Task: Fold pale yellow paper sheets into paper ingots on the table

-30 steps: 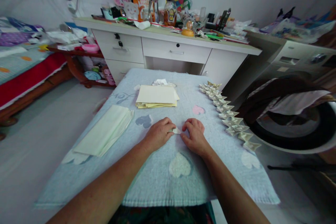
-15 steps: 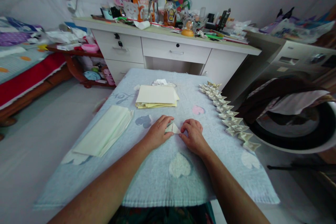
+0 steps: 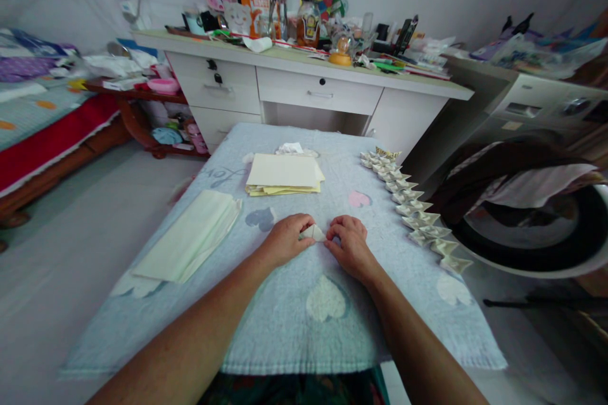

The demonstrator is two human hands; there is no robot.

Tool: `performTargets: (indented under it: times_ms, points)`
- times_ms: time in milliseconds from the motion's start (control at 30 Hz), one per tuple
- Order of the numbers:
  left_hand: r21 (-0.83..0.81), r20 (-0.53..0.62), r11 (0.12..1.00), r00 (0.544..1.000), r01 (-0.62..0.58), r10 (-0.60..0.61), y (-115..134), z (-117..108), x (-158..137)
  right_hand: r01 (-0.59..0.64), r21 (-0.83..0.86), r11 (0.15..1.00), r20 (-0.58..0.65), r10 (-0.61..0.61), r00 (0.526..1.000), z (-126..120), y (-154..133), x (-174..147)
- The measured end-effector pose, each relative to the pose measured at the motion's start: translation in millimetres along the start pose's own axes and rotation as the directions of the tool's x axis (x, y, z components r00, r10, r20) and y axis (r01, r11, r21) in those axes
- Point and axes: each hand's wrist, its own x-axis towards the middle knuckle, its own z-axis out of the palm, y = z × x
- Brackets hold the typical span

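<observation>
A small folded piece of pale paper (image 3: 313,233) is held low over the cloth-covered table (image 3: 285,342), between my two hands. My left hand (image 3: 289,239) pinches its left end between thumb and fingers. On the other side, my right hand (image 3: 348,243) has curled fingers closed at the paper's right tip. Down the table's right side runs a row of folded paper boats (image 3: 412,209). Beyond my hands lies a stack of cream paper sheets (image 3: 282,171), and a pile of pale green paper (image 3: 190,237) rests at the left.
A crumpled white tissue (image 3: 289,149) lies behind the stack. Past the table stands a white desk (image 3: 318,85) crowded with jars and small items. At the right is a washing machine (image 3: 527,95) with its round door open; a bed (image 3: 47,120) is at the left.
The fingers of my left hand have come down and closed more tightly on the folded paper's left end. My right hand has hardly moved.
</observation>
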Motion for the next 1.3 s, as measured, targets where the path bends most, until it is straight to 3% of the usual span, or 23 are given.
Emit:
performTargets:
  times_ms: [167,567,833,1067,1300]
  points:
    - [0.112,0.026,0.993,0.999,-0.046,0.044,-1,-1,3,-0.008,-0.043,0.999,0.023,0.009,1.0,-2,-4,1]
    - [0.27,0.002,0.963,1.0,0.004,-0.005,5,2,2,-0.038,-0.093,0.995,0.01,0.039,0.999,2,-8,4]
    - [0.261,-0.017,0.964,0.999,0.046,-0.043,3,6,1,-0.074,-0.127,0.989,-0.041,0.069,0.997,6,-10,3]
    - [0.281,-0.19,0.957,0.982,0.066,-0.011,11,5,-6,-0.105,-0.151,0.983,-0.051,0.099,0.994,7,-12,3]
    - [0.271,-0.089,0.962,0.996,0.031,-0.007,6,6,-5,-0.096,-0.173,0.98,-0.05,0.089,0.995,9,-11,4]
